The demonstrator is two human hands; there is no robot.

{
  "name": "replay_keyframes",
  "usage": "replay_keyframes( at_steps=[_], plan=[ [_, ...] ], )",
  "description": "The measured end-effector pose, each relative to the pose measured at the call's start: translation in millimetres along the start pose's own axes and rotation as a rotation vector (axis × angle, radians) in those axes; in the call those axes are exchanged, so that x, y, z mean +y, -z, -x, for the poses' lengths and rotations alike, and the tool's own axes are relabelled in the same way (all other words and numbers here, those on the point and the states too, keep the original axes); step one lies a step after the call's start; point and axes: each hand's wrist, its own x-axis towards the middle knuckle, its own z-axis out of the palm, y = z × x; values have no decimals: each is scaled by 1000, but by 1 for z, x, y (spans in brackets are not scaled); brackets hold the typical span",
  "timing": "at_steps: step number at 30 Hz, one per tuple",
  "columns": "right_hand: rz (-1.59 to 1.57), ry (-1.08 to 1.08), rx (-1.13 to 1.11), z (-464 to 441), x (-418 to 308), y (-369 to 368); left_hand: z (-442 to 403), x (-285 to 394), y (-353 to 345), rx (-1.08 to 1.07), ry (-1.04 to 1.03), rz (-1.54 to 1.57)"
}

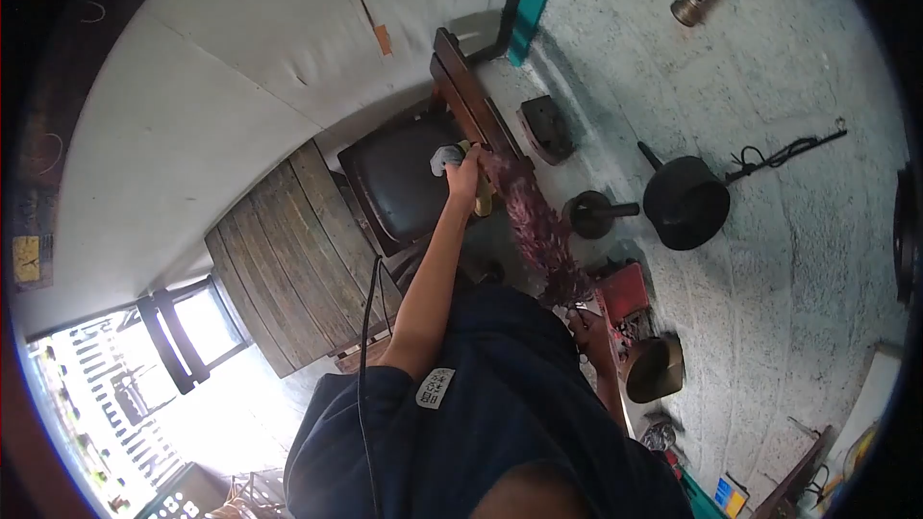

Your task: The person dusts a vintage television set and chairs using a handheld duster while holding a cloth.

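My left hand (463,175) is reached forward, its fingers closed round a grey and yellowish cloth (447,158) near the far end of a dark red, fluffy duster (532,221). Whether these fingers also grip the duster is not clear. The duster slants down to my right hand (589,332), which is closed at its near end, close to my body. Behind my left hand is a chair with a dark padded seat (399,183).
A slatted wooden table (284,259) stands at the left. Along the right are a black pan (686,202), a small dark pot (591,214), an old iron (546,130), a red box (623,290) and a brass-coloured container (655,368). A black cable (364,356) hangs before my left arm.
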Motion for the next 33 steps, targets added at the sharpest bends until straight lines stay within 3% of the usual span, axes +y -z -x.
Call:
replay_keyframes(
  at_steps=[4,8,11,14,16,22,23,25,27,29,33],
  plan=[
    [-20,11,-69,3,26,9,20,-1,-3,-4,16,-48],
    [73,111,22,-4,42,9,36,6,-7,41,52,-16],
    [-104,-69,-84,-8,29,9,38,14,-7,84,121,-56],
    [36,117,-45,-22,30,3,2,-8,14,95,67,-86],
    [-89,-11,-118,-30,6,-1,-8,-2,15,118,64,-77],
    [-86,-89,-202,-92,-55,-27,-49,26,19,82,-32,-44],
    [-83,-87,-207,-108,-60,-40,-54,35,19,57,-42,-37],
    [-151,253,-61,-143,-67,-67,-72,50,19,74,-42,-36],
    [-167,201,-90,-175,-86,-81,-105,57,23,96,-45,-31],
    [-182,147,-124,-201,-107,-98,-153,43,37,179,-244,-105],
    [-254,133,-128,-233,-152,-120,-141,107,19,95,-134,-125]
  ],
)
